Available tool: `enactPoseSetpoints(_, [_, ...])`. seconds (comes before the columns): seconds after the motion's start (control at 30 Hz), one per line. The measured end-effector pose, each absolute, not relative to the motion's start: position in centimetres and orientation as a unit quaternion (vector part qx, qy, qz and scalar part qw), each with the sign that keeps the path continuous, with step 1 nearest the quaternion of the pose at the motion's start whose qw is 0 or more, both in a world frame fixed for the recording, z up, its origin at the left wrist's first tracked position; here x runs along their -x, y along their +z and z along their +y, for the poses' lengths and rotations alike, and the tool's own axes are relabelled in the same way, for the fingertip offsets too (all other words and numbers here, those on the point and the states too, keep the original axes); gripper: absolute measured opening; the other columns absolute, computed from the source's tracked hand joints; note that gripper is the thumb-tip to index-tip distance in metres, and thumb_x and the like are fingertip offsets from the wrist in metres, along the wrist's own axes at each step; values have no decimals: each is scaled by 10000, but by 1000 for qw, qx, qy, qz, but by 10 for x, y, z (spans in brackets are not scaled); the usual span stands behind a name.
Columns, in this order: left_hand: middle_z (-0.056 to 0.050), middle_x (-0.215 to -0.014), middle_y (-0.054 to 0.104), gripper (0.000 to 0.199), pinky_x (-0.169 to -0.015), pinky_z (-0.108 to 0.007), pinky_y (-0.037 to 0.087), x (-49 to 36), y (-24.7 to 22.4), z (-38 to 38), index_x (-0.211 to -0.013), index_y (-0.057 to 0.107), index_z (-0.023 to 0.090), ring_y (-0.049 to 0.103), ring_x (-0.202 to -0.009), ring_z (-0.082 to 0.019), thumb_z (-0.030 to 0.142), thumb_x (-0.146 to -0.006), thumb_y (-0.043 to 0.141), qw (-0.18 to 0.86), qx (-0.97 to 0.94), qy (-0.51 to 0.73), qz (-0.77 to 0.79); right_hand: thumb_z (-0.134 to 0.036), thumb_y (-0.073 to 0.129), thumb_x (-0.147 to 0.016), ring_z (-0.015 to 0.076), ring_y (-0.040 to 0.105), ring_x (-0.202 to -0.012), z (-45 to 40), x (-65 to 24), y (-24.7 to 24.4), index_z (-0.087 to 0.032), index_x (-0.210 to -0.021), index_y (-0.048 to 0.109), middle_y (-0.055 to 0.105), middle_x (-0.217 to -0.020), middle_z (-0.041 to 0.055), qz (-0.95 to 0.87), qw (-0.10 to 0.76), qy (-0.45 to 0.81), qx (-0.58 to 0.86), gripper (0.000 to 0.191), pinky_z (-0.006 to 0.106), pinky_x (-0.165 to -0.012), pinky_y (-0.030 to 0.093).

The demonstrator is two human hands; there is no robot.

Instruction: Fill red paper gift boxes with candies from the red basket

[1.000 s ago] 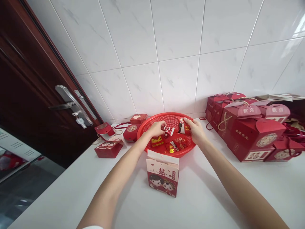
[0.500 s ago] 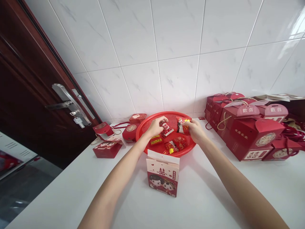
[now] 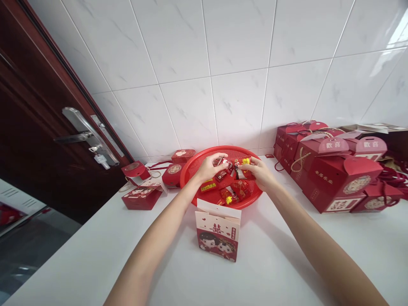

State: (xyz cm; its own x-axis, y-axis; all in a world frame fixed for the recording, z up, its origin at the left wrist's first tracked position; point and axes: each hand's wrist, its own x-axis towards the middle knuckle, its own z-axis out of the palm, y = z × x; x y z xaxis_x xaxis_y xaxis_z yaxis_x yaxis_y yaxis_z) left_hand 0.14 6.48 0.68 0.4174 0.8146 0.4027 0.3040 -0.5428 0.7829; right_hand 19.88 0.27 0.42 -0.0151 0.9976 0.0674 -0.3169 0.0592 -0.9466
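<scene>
A red, white-printed packet [image 3: 221, 174], perhaps tilted, is midway between the basket's [image 3: 188, 169] side edges; a yellow-printed packet [image 3: 245, 162] is nearer its right edge.

Upright carton [image 3: 217, 236]: 囍 (in red) | two pink box flaps [image 3: 333, 145]: 歡喜 each

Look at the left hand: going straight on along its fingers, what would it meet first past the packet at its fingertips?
The left hand would probably first meet the yellow-flowered packet in the right hand, though depth is hard to judge from this one view.
</scene>
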Motion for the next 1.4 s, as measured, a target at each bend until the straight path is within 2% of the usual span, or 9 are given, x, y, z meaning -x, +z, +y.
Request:
enactPoseSetpoints(0.2, [-82, -1254, 684, 404, -945, -332, 522, -1, 7, 63, -1159, 697, 197, 637, -1101, -212, 300, -770, 733, 324, -785, 410, 334, -285, 835, -540, 200, 683, -729, 1, -199, 5, -221, -765, 668, 723, -787, -2, -446, 560, 575, 396, 288, 319, -641, 581])
enactPoseSetpoints(0.4, [-67, -1031, 682, 622, -837, -329, 551, 0, 13, 59, -1281, 622, 179, 650, -941, -196, 341, -706, 793, 372, -750, 435, 332, -319, 865, -566, 193, 683, -730, -1, -200, 9, -214, -775, 686, 735, -796, 6, -449, 566, 584, 371, 295, 303, -644, 572])
enactPoseSetpoints(0.5, [-64, -1041, 664, 645, -803, -314, 549, 0, 19, 51, -1285, 614, 181, 645, -895, -179, 352, -693, 805, 385, -728, 457, 336, -347, 861, -574, 210, 696, -747, -1, -201, 11, -206, -819, 699, 753, -840, 33, -452, 564, 597, 349, 326, 329, -682, 580])
enactPoseSetpoints(0.67, [-34, -1001, 702, 587, -825, -313, 550, 3, 27, 25, -1214, 675, 207, 657, -904, -186, 358, -669, 832, 427, -697, 459, 349, -329, 859, -568, 221, 705, -747, -6, -198, 16, -203, -831, 697, 760, -845, 30, -466, 575, 589, 324, 334, 349, -718, 572])
enactPoseSetpoints(0.87, [-49, -1000, 750, 444, -874, -332, 549, 11, 26, -2, -1044, 774, 182, 679, -928, -206, 392, -663, 860, 490, -620, 514, 333, -316, 867, -580, 157, 619, -620, -26, -194, 36, -177, -878, 725, 715, -731, -2, -541, 556, 526, 348, 358, 287, -601, 508])
enactPoseSetpoints(0.97, [-35, -965, 758, 385, -844, -306, 550, 14, 28, -11, -1005, 789, 194, 680, -885, -188, 357, -667, 875, 498, -617, 526, 307, -329, 884, -574, 163, 616, -629, -35, -194, 43, -160, -801, 727, 711, -723, 13, -558, 548, 516, 350, 323, 293, -611, 516])
enactPoseSetpoints(1.1, [-13, -895, 751, 320, -810, -277, 555, 14, 34, -20, -974, 795, 205, 678, -837, -163, 317, -685, 876, 505, -614, 536, 286, -329, 893, -611, 175, 642, -672, -42, -193, 43, -172, -850, 733, 726, -778, 23, -566, 557, 502, 342, 327, 299, -639, 538])
enactPoseSetpoints(1.23, [-11, -932, 743, 298, -815, -267, 553, 13, 37, -25, -972, 785, 210, 674, -867, -160, 311, -702, 861, 477, -596, 585, 275, -368, 870, -681, 156, 627, -651, -47, -192, 43, -193, -882, 701, 692, -755, 1, -559, 579, 488, 336, 315, 291, -627, 544])
enactPoseSetpoints(1.4, [-1, -941, 727, 299, -769, -242, 543, 10, 37, -28, -953, 770, 217, 658, -848, -143, 304, -685, 868, 470, -594, 592, 275, -351, 905, -623, 160, 655, -673, -52, -192, 49, -204, -904, 663, 701, -775, -5, -563, 572, 487, 345, 399, 283, -631, 556])
